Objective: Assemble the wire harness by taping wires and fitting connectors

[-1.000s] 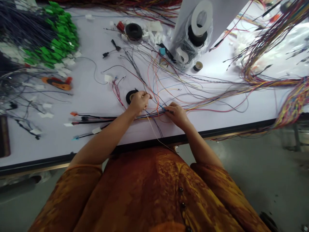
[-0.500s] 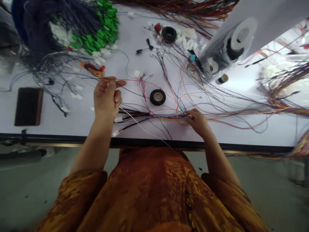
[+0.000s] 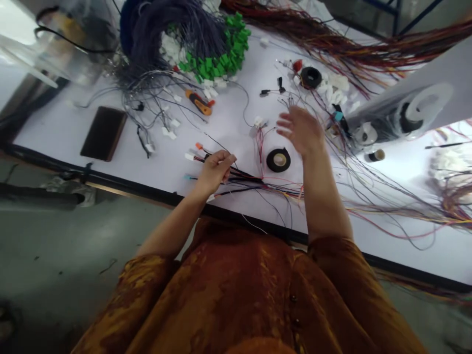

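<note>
My left hand point(image 3: 215, 172) is closed in a pinch on a thin black wire point(image 3: 221, 146), whose free end points up and left. Under and beside this hand runs a wire bundle point(image 3: 247, 176) with black sleeves and small connectors at its left end. My right hand point(image 3: 301, 129) is raised over the table with fingers apart and slightly blurred; I see nothing held in it. Below and left of it lies a roll of black tape point(image 3: 278, 160). A small group of red wires point(image 3: 260, 142) with a white connector rests between the two hands.
A dark phone-like slab point(image 3: 103, 133) and an orange cutter point(image 3: 199, 103) lie to the left. Behind are a coil of dark wires point(image 3: 147, 29) with green connectors point(image 3: 221, 64), another black tape roll point(image 3: 310, 77) and a large wire bundle point(image 3: 354, 42). Plastic-wrapped rolls point(image 3: 391, 120) stand right.
My view has swung left. The left hand has moved down toward the bundle, and the red and white wires have left it. My right hand has lifted off the bundle and reached forward, opening.
</note>
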Tool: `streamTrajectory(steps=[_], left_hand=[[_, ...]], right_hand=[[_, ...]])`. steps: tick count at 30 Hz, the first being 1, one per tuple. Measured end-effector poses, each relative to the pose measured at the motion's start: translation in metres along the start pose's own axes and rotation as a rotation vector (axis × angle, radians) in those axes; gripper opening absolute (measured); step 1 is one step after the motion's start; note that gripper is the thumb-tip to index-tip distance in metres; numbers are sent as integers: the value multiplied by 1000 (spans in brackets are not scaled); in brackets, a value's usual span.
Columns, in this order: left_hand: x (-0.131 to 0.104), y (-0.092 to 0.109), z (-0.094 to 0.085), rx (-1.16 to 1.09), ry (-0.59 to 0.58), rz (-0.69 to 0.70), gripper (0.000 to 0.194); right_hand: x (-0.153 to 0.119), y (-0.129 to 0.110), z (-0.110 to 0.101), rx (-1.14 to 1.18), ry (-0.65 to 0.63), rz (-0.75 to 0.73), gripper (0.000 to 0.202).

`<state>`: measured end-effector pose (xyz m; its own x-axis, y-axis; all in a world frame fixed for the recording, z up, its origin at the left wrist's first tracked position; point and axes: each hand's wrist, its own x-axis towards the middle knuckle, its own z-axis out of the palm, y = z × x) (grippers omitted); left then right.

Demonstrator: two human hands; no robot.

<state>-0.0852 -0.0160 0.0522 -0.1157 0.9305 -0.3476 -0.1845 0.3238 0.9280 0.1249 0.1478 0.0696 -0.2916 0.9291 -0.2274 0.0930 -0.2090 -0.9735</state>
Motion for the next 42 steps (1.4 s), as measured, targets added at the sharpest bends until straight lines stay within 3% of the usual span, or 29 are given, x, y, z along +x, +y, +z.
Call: streamTrajectory(steps=[2,5,7,9,13,16,18,20,25,33,42], left_hand=[[-4,-3,-5,99,77,88,22],[-8,-5,-8,384,184,336,19],[-8,-5,-11,548,243,396,17],[-8,-8,-15,632,285,321,12],[-8,-15,-28,613,298,206,11],[-11,-15,-44,316,173,185,20],[-14,-14,-55,49,61,106,23],[-17,-12,-67,-172,-4,11,23],[-21,-13,-80,-407,16,-77,19],[-22,-15,-73,-479,199,-84,3],[-19,-23,-68,-534,189,-51,17]], right_hand=[[-12,5,23,-8,-223,62,28],[-34,12,77,-67,-545,57,39],[-40,13,110,-62,-590,-9,32],[-39,12,133,-53,-573,-67,18],[-41,15,157,-40,-545,-106,19],[-48,22,159,-44,-391,-142,22],[-53,26,155,-48,-235,-157,29],[-58,28,148,-85,-174,-171,35],[-70,25,139,-233,-261,-234,19],[-75,29,141,-242,-424,-176,11],[-83,35,149,-111,-385,-160,15]])
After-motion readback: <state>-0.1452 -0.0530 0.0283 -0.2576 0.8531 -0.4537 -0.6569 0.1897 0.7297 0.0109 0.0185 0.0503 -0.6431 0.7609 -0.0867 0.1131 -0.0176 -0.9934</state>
